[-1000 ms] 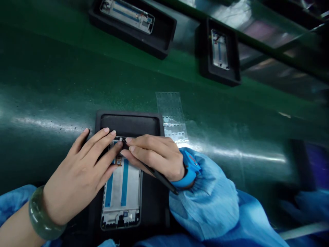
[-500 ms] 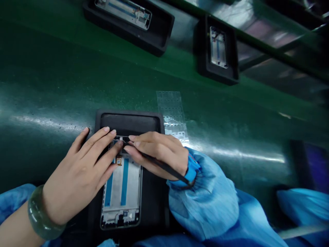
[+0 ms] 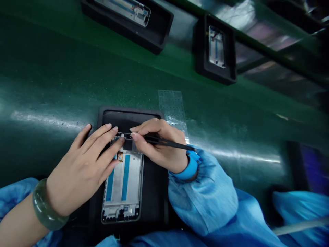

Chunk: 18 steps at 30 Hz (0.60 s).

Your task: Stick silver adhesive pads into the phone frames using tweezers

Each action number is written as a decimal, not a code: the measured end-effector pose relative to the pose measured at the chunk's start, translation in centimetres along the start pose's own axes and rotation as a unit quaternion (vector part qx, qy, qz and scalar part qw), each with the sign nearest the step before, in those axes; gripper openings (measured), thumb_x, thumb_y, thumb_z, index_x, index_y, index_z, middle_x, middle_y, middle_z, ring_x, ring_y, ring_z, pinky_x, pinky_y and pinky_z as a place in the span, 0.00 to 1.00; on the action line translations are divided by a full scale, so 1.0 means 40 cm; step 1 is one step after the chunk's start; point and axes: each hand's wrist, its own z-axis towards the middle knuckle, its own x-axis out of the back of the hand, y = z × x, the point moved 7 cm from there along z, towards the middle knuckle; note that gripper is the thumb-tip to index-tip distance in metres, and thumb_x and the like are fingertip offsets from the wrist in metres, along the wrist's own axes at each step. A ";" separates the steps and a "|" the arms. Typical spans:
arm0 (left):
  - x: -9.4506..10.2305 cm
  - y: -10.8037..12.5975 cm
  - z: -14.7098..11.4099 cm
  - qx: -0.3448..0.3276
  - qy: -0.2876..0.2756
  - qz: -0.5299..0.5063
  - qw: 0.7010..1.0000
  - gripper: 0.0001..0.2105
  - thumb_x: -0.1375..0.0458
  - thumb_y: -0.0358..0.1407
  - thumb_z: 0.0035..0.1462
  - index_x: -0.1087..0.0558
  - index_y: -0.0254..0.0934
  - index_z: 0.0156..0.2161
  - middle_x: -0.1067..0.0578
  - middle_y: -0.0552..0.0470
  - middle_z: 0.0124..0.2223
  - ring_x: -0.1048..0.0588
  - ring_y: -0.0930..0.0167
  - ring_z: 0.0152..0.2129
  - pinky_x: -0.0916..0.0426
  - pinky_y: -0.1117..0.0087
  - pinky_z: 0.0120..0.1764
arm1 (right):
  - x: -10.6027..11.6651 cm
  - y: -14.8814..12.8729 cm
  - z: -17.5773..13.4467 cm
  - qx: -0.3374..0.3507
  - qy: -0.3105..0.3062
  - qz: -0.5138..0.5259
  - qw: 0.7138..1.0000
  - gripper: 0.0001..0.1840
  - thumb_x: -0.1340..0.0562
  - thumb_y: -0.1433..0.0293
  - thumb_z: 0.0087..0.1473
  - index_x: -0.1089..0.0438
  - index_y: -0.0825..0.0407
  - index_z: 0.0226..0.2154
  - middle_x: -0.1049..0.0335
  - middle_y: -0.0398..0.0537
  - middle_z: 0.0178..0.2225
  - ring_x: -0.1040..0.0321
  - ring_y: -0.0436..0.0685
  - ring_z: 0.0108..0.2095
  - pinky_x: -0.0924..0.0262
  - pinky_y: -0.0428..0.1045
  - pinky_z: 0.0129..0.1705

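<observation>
A phone frame (image 3: 133, 181) with blue strips and a small gold flex connector (image 3: 120, 156) lies in a black tray (image 3: 154, 192) in front of me. My left hand (image 3: 84, 157) is spread, its fingertips resting on the frame's upper left part and the tray's edge. Between the thumb and fingers of my right hand (image 3: 161, 144) is a pair of black tweezers (image 3: 169, 143). Their tips point left at the frame's top edge, near a dark square patch (image 3: 128, 144). Whether the tips grip anything is too small to tell.
A clear plastic sheet with rows of cells (image 3: 171, 103) lies behind the tray on the green bench (image 3: 64, 75). Two more black trays (image 3: 159, 44) (image 3: 231, 73) with phone frames stand farther back. At the right are a dark box with a purple surface (image 3: 312, 168) and a blue sleeve (image 3: 303, 209).
My right hand has turned, swinging the rear end of the tweezers up and away from my wrist. My left hand stays on the frame. The view has shifted slightly.
</observation>
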 end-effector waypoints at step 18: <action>0.004 -0.002 0.000 -0.002 0.018 -0.006 1.000 0.16 0.52 0.36 0.61 0.33 0.33 0.51 0.36 0.42 0.58 0.42 0.59 0.58 0.45 0.48 0.57 | -0.001 -0.042 -0.008 0.095 0.005 -0.040 0.995 0.08 0.34 0.73 0.49 0.36 0.53 0.26 0.27 0.42 0.24 0.26 0.48 0.30 0.30 0.41 0.31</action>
